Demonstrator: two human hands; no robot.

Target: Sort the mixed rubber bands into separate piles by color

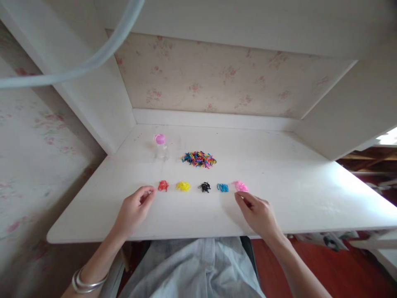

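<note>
Five small piles of rubber bands lie in a row on the white desk (192,215): red (163,186), yellow (183,186), black (204,187), blue (222,188) and pink (240,186). Behind them is a larger heap of mixed-colour bands (199,159). My left hand (136,207) rests just left of the red pile, fingers curled and tips together. My right hand (256,211) is just in front of the pink pile, thumb and forefinger closed. Anything between the fingertips of either hand is too small or hidden to make out.
A clear container (161,152) with a pink lid (160,139) stands at the back left of the desk. White side panels (338,107) and a low back ledge (217,118) bound the desk. A pale curved tube (102,54) crosses the upper left.
</note>
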